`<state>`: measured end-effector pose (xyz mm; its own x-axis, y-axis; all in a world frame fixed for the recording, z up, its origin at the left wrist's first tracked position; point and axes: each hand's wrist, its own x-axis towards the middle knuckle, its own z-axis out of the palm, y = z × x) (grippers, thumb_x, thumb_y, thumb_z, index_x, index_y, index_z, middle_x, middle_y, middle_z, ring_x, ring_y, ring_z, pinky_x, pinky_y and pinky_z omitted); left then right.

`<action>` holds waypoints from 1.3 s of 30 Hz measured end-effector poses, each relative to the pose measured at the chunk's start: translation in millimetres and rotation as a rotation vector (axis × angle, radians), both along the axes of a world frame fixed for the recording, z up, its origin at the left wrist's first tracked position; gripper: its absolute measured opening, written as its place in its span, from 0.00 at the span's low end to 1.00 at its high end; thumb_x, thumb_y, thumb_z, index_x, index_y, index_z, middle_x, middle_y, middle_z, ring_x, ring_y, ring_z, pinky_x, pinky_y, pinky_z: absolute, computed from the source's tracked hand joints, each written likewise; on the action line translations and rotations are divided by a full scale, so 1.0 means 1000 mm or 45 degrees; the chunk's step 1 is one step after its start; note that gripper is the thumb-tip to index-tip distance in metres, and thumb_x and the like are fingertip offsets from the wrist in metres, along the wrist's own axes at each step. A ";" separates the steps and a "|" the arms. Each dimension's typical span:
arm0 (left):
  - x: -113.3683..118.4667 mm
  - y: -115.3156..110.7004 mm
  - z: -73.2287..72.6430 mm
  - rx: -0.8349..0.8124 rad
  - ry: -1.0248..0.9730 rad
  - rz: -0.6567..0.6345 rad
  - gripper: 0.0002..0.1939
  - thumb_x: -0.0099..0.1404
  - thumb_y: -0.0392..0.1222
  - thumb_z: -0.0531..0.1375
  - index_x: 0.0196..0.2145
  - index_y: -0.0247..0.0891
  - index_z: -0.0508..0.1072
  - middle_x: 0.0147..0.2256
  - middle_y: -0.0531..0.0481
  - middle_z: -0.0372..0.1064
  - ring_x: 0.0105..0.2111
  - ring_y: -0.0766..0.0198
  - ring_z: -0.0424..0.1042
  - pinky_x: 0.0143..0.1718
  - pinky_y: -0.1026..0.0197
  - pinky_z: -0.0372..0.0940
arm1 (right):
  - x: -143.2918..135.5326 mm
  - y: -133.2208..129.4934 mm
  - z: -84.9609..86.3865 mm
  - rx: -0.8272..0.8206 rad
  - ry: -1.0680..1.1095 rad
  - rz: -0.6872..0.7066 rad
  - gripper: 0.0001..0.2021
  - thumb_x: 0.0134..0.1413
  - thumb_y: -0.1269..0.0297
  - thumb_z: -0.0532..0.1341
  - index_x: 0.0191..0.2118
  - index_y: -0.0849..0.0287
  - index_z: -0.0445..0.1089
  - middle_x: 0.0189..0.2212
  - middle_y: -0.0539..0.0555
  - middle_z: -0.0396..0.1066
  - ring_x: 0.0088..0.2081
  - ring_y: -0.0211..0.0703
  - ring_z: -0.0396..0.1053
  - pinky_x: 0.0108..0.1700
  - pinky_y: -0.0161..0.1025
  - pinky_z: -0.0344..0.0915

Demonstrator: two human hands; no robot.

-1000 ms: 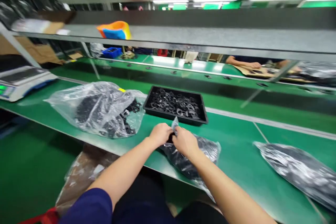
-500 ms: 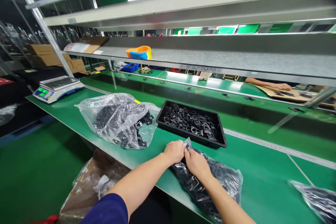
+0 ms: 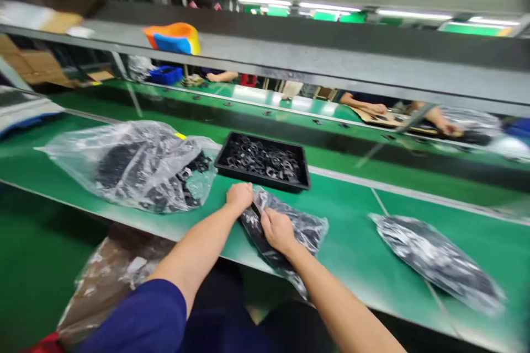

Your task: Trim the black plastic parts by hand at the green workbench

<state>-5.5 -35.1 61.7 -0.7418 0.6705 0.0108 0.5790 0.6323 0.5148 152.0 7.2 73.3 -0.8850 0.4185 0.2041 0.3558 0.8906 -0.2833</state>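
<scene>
A clear plastic bag of black parts (image 3: 304, 224) lies on the green bench in front of me. My left hand (image 3: 239, 197) is closed at its upper left corner, fingers curled on the plastic edge. Lower on the same bag, my right hand (image 3: 278, 229) grips with the thumb on top. A dark gap or strip shows between the two hands; what it is I cannot make out. Just behind the hands stands a black tray (image 3: 265, 178) full of small black plastic parts. To the left rests a large clear bag (image 3: 141, 165) with more black parts.
Another filled plastic bag (image 3: 439, 259) lies at the right. A metal shelf (image 3: 290, 63) crosses above the bench, carrying an orange and blue tape dispenser (image 3: 171, 38). Part of a scale (image 3: 25, 110) shows at far left. Across the bench, other people's hands (image 3: 375, 108) work over cardboard.
My view has swung right and down, bringing the right-hand bag fully into sight. My hands have moved slightly apart, both still on the bag.
</scene>
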 end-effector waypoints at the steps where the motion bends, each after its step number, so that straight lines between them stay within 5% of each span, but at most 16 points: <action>1: -0.002 0.001 -0.003 0.014 -0.016 -0.002 0.29 0.68 0.50 0.40 0.35 0.33 0.78 0.38 0.32 0.74 0.41 0.50 0.73 0.42 0.54 0.62 | 0.002 -0.001 -0.001 -0.021 0.040 -0.046 0.18 0.63 0.62 0.44 0.25 0.58 0.64 0.21 0.53 0.67 0.24 0.40 0.64 0.30 0.38 0.50; 8: -0.018 -0.011 -0.013 0.181 -0.100 -0.176 0.32 0.66 0.58 0.37 0.29 0.38 0.74 0.31 0.42 0.74 0.34 0.54 0.72 0.35 0.58 0.61 | 0.001 0.000 0.006 -0.307 0.134 -0.333 0.17 0.63 0.59 0.45 0.27 0.57 0.63 0.26 0.51 0.70 0.29 0.39 0.66 0.33 0.34 0.54; 12: -0.019 -0.028 -0.008 0.280 -0.136 -0.383 0.24 0.65 0.57 0.44 0.33 0.38 0.73 0.31 0.49 0.74 0.32 0.61 0.71 0.34 0.62 0.62 | -0.008 0.003 0.014 -0.448 0.099 -0.372 0.10 0.61 0.60 0.49 0.39 0.56 0.64 0.32 0.51 0.73 0.34 0.40 0.69 0.37 0.35 0.58; 16: -0.018 -0.033 -0.008 0.314 -0.142 -0.545 0.15 0.60 0.48 0.55 0.41 0.39 0.72 0.38 0.50 0.74 0.36 0.62 0.72 0.40 0.63 0.64 | -0.022 0.007 0.024 -0.314 -0.078 -0.389 0.16 0.55 0.55 0.56 0.47 0.57 0.63 0.40 0.56 0.73 0.41 0.46 0.70 0.40 0.39 0.62; 21: -0.011 -0.026 -0.009 0.253 -0.006 -0.595 0.15 0.62 0.44 0.53 0.45 0.39 0.71 0.44 0.46 0.72 0.44 0.59 0.69 0.48 0.59 0.61 | -0.043 0.006 0.036 -0.147 -0.361 -0.377 0.17 0.53 0.59 0.55 0.46 0.62 0.66 0.42 0.63 0.73 0.43 0.53 0.71 0.42 0.44 0.65; 27: -0.001 -0.021 -0.008 0.086 0.104 -0.533 0.19 0.67 0.49 0.44 0.36 0.42 0.71 0.38 0.45 0.72 0.40 0.55 0.70 0.41 0.56 0.62 | -0.048 0.009 0.029 -0.056 -0.547 -0.252 0.18 0.59 0.64 0.47 0.40 0.61 0.73 0.40 0.64 0.75 0.43 0.54 0.73 0.41 0.44 0.66; 39: -0.014 -0.006 -0.023 -0.136 0.071 -0.232 0.20 0.66 0.49 0.43 0.31 0.42 0.72 0.35 0.42 0.75 0.36 0.53 0.73 0.33 0.57 0.61 | -0.005 0.006 0.017 0.117 -0.497 -0.043 0.18 0.62 0.60 0.46 0.37 0.59 0.73 0.36 0.58 0.76 0.37 0.46 0.73 0.38 0.37 0.61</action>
